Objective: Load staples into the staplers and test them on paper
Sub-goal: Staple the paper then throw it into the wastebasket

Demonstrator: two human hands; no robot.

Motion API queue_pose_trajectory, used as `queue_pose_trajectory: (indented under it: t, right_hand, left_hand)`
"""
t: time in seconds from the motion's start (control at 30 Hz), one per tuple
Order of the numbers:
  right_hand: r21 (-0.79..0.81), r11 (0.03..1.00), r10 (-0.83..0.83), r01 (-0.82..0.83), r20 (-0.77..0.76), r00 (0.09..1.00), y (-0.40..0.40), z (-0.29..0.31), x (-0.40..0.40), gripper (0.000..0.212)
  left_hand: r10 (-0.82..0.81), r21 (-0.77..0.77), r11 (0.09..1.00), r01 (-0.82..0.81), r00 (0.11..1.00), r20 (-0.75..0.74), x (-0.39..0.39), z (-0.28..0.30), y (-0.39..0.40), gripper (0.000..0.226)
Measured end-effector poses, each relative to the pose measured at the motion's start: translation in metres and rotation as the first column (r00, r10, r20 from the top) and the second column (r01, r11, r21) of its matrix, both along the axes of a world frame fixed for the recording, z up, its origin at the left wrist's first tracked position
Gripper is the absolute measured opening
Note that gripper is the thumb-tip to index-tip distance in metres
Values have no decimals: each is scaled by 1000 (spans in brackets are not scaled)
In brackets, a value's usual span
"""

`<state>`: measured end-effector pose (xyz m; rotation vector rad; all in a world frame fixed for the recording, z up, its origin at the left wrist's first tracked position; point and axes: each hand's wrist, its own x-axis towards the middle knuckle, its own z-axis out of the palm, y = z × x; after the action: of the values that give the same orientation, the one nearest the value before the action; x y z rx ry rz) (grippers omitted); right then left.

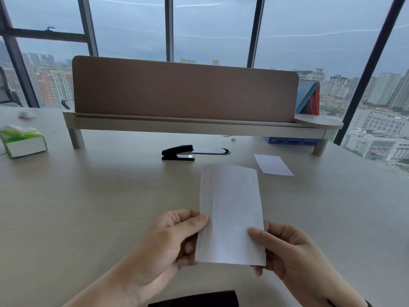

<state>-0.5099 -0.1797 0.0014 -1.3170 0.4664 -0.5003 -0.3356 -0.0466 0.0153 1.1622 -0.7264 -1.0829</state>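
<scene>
Nearest the desk's front edge: dark flat object (194, 299), partly cut off, identity not determinable. Just beyond it, left hand (170, 238) and right hand (287, 251), both raised above the desk (88, 196). Left thumb pinching the stapled sheet (231, 213) at its lower left edge, remaining fingers curled behind. Right thumb pinching the lower right edge, fingers likewise behind. Sheet held clear of the desk surface, long axis running away from the person, leaning slightly back. Two rows of staples along the left margin, parallel to the long axis; individual staples too small to count.

Mid-desk, straight beyond the sheet's far left corner: one black stapler (178, 152), closed, resting flat, long axis across the desk, parallel to the front edge. Well apart from both hands; left hand judged marginally nearer, since stapler sits left of the sheet's centre line. Any further test would need a reach forward past the sheet.

Right of stapler, near the sheet's far right corner: one small white paper stack (273, 165), lying flat.

Far edge: one raised shelf (177, 126) with brown partition panel (183, 94). Blue tray (292, 140) beneath its right end. Green tissue box (23, 140) toward the left edge.

Count: stapler one, held sheet one, paper stack one, hands two.
</scene>
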Motion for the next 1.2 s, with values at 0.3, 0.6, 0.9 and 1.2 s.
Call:
queue_pose_trajectory:
  t: [0.3, 0.6, 0.9, 1.2]
  right_hand:
    - [54, 995, -83, 80, 67, 994, 14, 2, -52, 62]
    - [163, 921, -372, 353, 101, 923, 29, 2, -189, 75]
    - [170, 670, -733, 723, -3, 680, 54, -48, -348, 35]
    - [209, 381, -881, 901, -212, 422, 80, -139, -451, 16]
  left_hand:
    - [-103, 31, 995, 99, 956, 273, -34, 35, -3, 23]
    - [-287, 74, 957, 279, 889, 358, -165, 47, -34, 25]
    - [-455, 164, 888, 429, 773, 441, -326, 2, -78, 22]
    - [-677, 407, 735, 542, 556, 482, -447, -99, -113, 24]
